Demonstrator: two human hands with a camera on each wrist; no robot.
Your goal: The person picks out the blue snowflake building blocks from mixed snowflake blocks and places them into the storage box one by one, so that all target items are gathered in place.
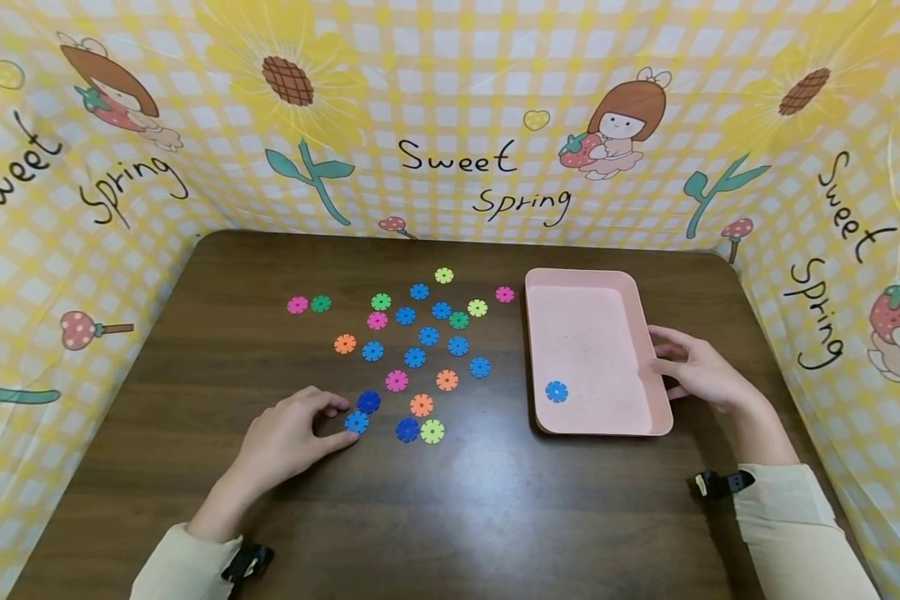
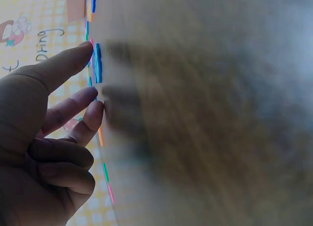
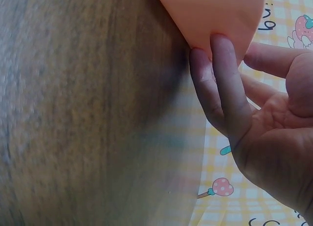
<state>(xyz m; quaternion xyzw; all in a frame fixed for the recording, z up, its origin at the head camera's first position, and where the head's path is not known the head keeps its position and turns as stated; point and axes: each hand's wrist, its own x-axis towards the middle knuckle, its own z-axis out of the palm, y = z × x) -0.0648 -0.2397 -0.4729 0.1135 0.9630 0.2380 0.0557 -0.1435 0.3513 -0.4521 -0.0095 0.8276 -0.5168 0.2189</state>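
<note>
Left hand (image 1: 292, 435) is loose, thumb and fingertips about a light-blue disc (image 1: 357, 422) on the tabletop (image 1: 480, 517); no firm pinch visible. Disc sits just right of that hand, much nearer it than the right hand (image 1: 696, 371). It's round, so no long axis. Right hand grips the pink tray (image 1: 577, 333) by its right rim, well right of the disc.
</note>
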